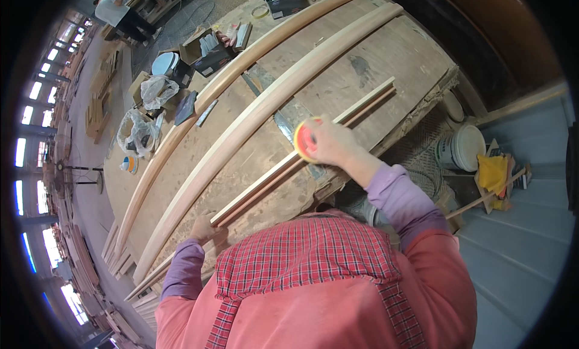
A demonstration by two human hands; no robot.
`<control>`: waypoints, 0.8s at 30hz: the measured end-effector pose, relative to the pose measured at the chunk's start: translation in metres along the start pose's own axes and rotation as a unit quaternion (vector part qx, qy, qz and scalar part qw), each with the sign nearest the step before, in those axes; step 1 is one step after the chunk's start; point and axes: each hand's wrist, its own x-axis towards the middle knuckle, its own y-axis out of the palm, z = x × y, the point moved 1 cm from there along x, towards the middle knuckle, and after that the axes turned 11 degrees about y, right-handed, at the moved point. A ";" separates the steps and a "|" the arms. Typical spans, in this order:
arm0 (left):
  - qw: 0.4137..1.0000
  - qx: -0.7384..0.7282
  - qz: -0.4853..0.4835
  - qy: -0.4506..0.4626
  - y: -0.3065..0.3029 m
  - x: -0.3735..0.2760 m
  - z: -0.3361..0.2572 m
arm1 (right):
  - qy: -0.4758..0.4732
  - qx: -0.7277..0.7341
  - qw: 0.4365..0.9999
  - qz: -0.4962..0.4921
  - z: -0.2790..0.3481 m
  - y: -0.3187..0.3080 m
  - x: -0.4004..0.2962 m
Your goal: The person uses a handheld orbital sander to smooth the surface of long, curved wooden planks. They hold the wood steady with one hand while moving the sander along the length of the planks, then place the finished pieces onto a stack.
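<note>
A long, narrow wooden strip, pale on top with a browner lower part along its side, lies diagonally on the worn wooden workbench. My left hand grips its near-left end. In my right hand is a round red pad with a yellow rim, held against the strip past its middle. The pad's working face is hidden, and the hand looks slightly blurred. Beyond the strip rests a long, curved pale wooden rail. Farther off lies a second curved wooden rail, browner in tone.
Cardboard boxes, clear plastic bags and a dark flat block line the far side. White buckets stand below the bench at right. Another person works in the distance. Stacked timber lies on the floor.
</note>
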 end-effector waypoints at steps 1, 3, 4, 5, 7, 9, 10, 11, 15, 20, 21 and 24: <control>1.000 -0.002 -0.003 0.000 0.002 -0.001 0.002 | 0.038 0.006 0.997 -0.064 -0.020 -0.006 0.008; 1.000 -0.006 -0.007 -0.005 0.010 -0.006 0.005 | 0.094 0.106 0.989 -0.040 -0.074 -0.039 0.030; 1.000 -0.007 0.009 -0.019 0.004 -0.001 -0.001 | 0.124 0.039 0.977 -0.170 -0.111 -0.042 0.046; 1.000 -0.008 0.000 -0.024 0.004 0.000 -0.005 | 0.172 0.041 0.972 -0.154 -0.125 -0.071 0.047; 0.999 -0.008 -0.017 -0.030 0.006 -0.001 -0.010 | 0.207 0.009 0.964 -0.166 -0.189 -0.098 0.066; 0.996 0.057 -0.041 -0.061 0.018 -0.005 -0.022 | 0.236 -0.014 0.955 -0.178 -0.209 -0.105 0.074; 0.991 0.076 -0.062 -0.091 0.028 -0.008 -0.033 | 0.237 -0.015 0.957 -0.166 -0.206 -0.106 0.073; 0.985 0.095 -0.083 -0.119 0.036 -0.013 -0.038 | 0.238 -0.015 0.959 -0.154 -0.202 -0.106 0.071; 0.959 0.187 -0.174 -0.121 0.067 -0.026 -0.052 | 0.124 0.019 0.992 0.006 -0.090 -0.047 0.006; 0.954 0.200 -0.177 -0.138 0.062 -0.016 -0.070 | -0.043 -0.022 0.996 0.073 -0.041 0.006 -0.050; 0.956 0.195 -0.174 -0.136 0.061 -0.016 -0.068 | -0.022 -0.018 0.997 0.070 -0.050 0.000 -0.044; 0.955 0.197 -0.171 -0.142 0.060 -0.018 -0.079 | 0.135 -0.051 0.988 0.055 -0.108 -0.047 -0.010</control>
